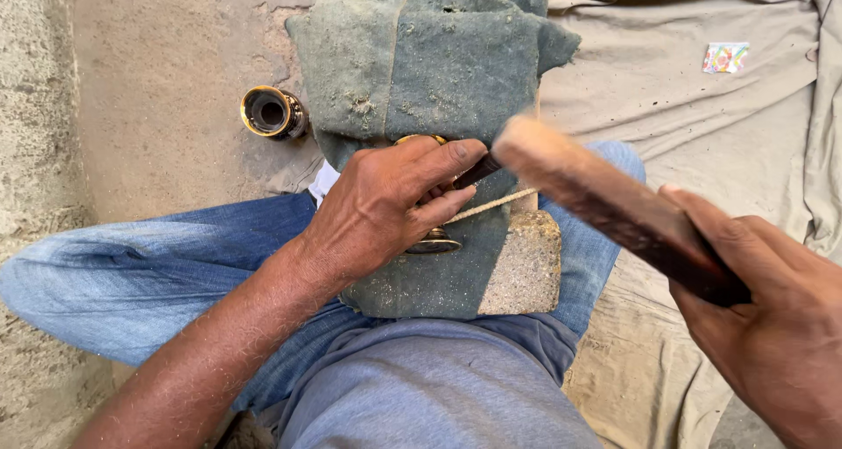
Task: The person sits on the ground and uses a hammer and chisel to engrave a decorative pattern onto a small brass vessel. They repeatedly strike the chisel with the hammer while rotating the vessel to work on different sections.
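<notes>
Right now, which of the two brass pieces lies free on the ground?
The open-ended brass piece left of the green cloth; the other brass piece is under the left hand.

left hand (pixel 386 205) curled gripping, right hand (pixel 772 317) clenched

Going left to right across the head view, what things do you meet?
Brass cup lying on the ground → left hand gripping a brass piece on the green cloth → wooden block → right hand holding it; small colourful packet on the sheet.

A brass-rimmed cylinder (pixel 273 112) was seen lying on the dusty floor (pixel 167 72), upper left. A small multicoloured packet (pixel 725 58) was laid on the beige sheet (pixel 702 116), top right.
</notes>
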Demonstrator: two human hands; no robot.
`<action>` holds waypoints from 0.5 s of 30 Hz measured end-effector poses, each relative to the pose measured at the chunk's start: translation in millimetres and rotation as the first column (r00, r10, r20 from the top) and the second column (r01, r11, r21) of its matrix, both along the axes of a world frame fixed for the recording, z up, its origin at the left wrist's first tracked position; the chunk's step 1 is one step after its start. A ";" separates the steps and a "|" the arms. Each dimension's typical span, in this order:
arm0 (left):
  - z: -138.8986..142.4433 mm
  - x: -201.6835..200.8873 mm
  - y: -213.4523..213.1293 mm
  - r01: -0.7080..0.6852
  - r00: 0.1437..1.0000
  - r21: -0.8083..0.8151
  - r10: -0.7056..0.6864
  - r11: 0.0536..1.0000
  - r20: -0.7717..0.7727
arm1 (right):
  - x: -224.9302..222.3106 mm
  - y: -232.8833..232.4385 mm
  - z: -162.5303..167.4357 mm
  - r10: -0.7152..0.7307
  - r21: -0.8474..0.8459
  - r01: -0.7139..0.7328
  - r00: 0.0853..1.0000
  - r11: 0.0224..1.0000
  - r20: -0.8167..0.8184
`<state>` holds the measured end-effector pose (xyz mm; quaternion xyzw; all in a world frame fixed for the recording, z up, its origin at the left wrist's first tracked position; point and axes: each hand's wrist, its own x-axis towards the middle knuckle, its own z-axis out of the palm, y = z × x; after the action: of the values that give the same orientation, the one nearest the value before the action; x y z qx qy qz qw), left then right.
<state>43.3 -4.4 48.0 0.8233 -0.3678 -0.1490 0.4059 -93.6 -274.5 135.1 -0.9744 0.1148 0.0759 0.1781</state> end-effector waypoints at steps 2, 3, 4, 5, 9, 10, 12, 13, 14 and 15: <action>0.9 0.0 -0.2 -0.003 1.000 -0.044 0.004 0.999 0.022 | -3.0 0.0 0.3 -0.025 0.015 0.025 1.000 1.000 0.003; 1.0 0.1 -0.3 -0.008 0.999 -0.068 0.011 0.998 0.035 | -5.5 -0.2 -0.6 -0.125 0.107 0.128 0.992 0.986 -0.030; 0.7 -0.1 -0.2 0.006 0.999 -0.032 -0.004 0.999 0.047 | -8.1 -1.2 -2.1 -0.211 0.196 0.222 0.974 0.955 -0.077; 0.5 -0.6 0.4 0.018 0.998 0.006 -0.019 1.000 0.059 | -11.1 -3.3 -4.2 -0.125 0.112 0.130 0.991 0.985 -0.048; -2.8 -5.9 4.5 -0.074 0.997 -0.153 0.078 0.985 0.019 | -25.1 -14.0 -19.2 -0.234 0.276 0.215 0.971 0.937 0.040; -4.1 -6.5 6.2 -0.100 0.995 -0.149 0.099 0.984 -0.013 | -26.3 -18.6 -24.2 -0.350 0.442 0.307 0.936 0.843 0.017; -6.3 -8.5 10.5 -0.162 0.984 -0.130 0.150 0.978 -0.093 | -25.8 -31.2 -30.0 -0.461 0.897 0.232 0.886 0.376 -0.036; -7.3 -10.5 11.0 -0.190 0.976 -0.116 0.175 0.975 -0.129 | -24.5 -36.6 -31.2 -0.449 0.952 0.178 0.892 0.247 -0.051; -8.8 -11.4 10.9 -0.212 0.968 -0.106 0.195 0.971 -0.155 | -22.3 -41.1 -31.1 -0.434 0.986 0.130 0.898 0.109 -0.070; -10.0 -12.3 10.2 -0.232 0.960 -0.095 0.212 0.968 -0.183 | -18.4 -45.1 -29.8 -0.361 0.982 0.119 0.931 0.150 -0.058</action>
<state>30.9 5.8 38.0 0.8186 -0.2445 -0.1513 0.4973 -111.9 -319.7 105.2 -0.6092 0.1767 0.0080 0.7731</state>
